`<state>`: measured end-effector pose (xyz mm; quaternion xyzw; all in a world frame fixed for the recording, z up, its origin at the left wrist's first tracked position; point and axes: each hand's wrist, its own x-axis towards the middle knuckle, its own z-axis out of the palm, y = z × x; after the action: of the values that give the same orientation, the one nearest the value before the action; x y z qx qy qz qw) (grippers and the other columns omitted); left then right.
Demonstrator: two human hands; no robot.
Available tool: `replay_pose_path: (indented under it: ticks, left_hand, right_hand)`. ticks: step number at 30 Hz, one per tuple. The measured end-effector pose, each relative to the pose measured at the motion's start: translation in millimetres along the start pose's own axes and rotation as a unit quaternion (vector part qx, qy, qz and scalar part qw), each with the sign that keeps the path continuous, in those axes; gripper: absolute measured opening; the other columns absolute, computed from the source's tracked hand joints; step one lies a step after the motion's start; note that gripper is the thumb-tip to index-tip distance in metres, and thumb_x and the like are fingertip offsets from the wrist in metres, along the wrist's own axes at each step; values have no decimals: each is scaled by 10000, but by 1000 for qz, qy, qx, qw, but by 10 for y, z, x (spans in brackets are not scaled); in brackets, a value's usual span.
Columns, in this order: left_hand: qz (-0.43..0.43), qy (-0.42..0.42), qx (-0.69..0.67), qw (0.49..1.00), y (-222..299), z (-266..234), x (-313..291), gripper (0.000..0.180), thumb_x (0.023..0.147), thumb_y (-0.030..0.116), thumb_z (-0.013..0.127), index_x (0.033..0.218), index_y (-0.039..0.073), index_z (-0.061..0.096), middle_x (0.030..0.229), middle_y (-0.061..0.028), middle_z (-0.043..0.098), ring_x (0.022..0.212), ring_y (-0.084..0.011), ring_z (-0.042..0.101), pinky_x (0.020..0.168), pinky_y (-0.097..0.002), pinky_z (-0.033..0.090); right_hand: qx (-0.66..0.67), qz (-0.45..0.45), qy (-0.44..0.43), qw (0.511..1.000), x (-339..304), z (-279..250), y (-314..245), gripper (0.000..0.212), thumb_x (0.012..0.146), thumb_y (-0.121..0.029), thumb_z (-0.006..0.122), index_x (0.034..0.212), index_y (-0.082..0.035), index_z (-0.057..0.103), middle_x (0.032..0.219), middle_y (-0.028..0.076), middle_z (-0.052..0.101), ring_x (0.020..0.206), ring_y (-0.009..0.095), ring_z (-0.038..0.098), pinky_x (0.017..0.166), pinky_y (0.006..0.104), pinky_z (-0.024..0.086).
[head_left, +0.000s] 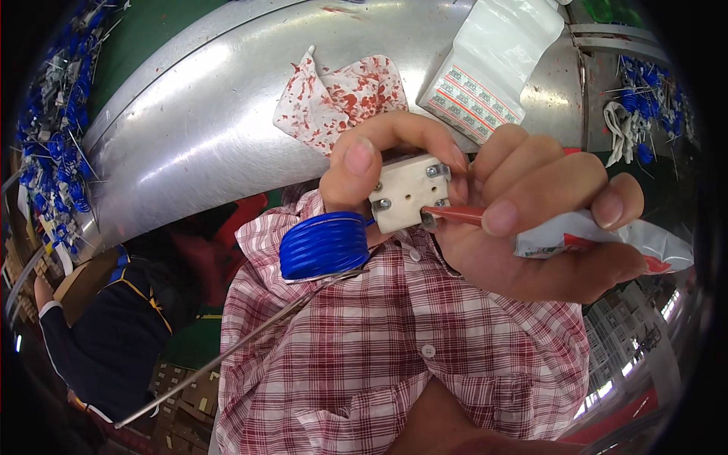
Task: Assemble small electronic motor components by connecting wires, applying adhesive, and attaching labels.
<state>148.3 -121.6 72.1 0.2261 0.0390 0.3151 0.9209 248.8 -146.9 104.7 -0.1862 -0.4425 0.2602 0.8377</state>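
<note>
I watch remotely as the left hand (364, 144) pinches a white terminal block (406, 182) before the plaid shirt (356, 334), beside a blue coil (324, 246). From the right, the right hand (531, 201) clasps a squeeze tube (580, 231), its red nozzle (461, 215) nearly level, tip at the block's lower-right edge. Beyond lies 1 red-spotted cloth (356, 98).

White block (400, 188) in left hand (379, 136), red-nozzled tube (557, 230) in right hand (523, 197)
</note>
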Motion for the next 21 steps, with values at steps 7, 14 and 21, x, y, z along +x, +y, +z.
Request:
replay_pose_path:
  ticks: [7, 14, 21]
  left_hand:
    - [14, 74, -127, 989, -90, 31, -4, 639, 880, 555, 335, 981, -45, 533, 823, -154, 604, 724, -183, 613, 587, -252, 510]
    - [-105, 200, -325, 918, -63, 83, 84, 596, 907, 515, 308, 976, -24, 550, 786, -132, 606, 682, -191, 618, 559, -254, 523]
    - [-167, 278, -291, 900, 49, 104, 82, 541, 888, 519, 404, 1062, 17, 507, 811, -89, 604, 661, -182, 592, 531, -224, 499]
  right_hand:
    - [-22, 1, -29, 999, -9, -105, -39, 595, 932, -528, 176, 1166, -34, 410, 755, 122, 549, 464, 140, 380, 431, 273, 358]
    - [-166, -17, -53, 984, 16, -150, -190, 635, 908, -572, 202, 1259, -70, 367, 936, 181, 539, 598, 180, 458, 487, 303, 418]
    - [-54, -30, 65, 996, -73, 43, -81, 608, 901, -573, 267, 1291, -115, 354, 1129, 244, 495, 827, 229, 528, 632, 341, 459]
